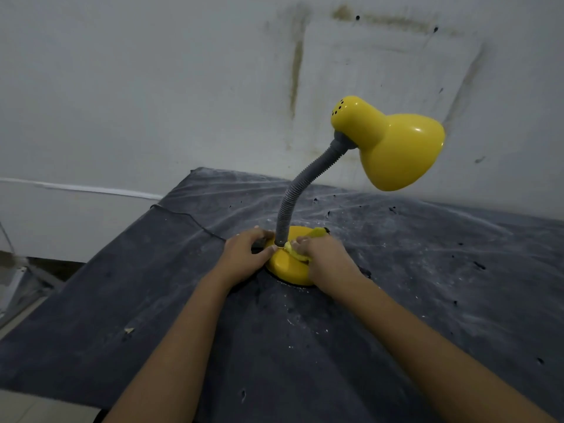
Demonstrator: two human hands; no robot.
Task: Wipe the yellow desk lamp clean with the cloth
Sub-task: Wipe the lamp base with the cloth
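The yellow desk lamp (393,148) stands on the dark-covered desk (442,270). The left hand (247,254) grips the left edge of its base (285,267). The right hand (325,254) holds the yellow cloth (298,254), pressed against the base beside the gooseneck (300,184).

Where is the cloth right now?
Head view, centre: the yellow cloth is bunched under the right hand on the lamp base, against the foot of the grey gooseneck.
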